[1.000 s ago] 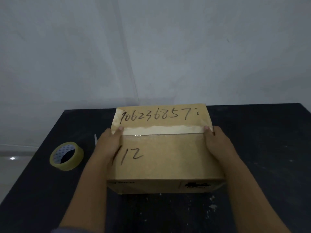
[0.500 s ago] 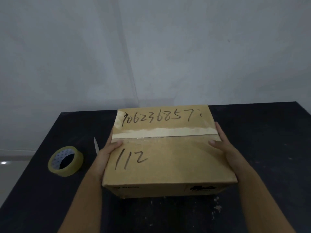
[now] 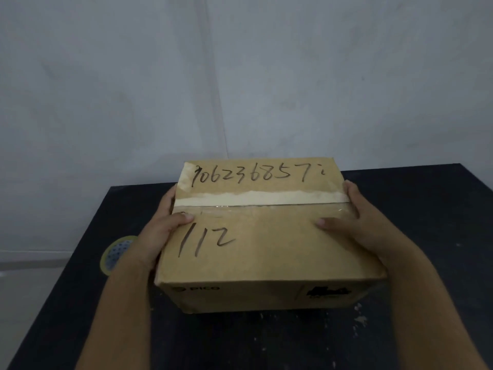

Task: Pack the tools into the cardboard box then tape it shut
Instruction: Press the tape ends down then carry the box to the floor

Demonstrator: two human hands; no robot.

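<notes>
While the taped cardboard box [image 3: 264,236] sits on the black table [image 3: 426,236], your left hand [image 3: 157,236] and right hand [image 3: 357,225] clamp its sides (thumbs on top); tape roll [image 3: 114,253] left.

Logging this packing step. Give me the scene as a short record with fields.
box: cardboard box, flaps closed, clear tape along the top seam
writing: "112" and a long number on the lid
left hand: grips the left side, thumb on top
right hand: grips the right side, thumb on top
tape roll: on the table, left of the box, partly hidden by the left arm
tools: none visible
</notes>
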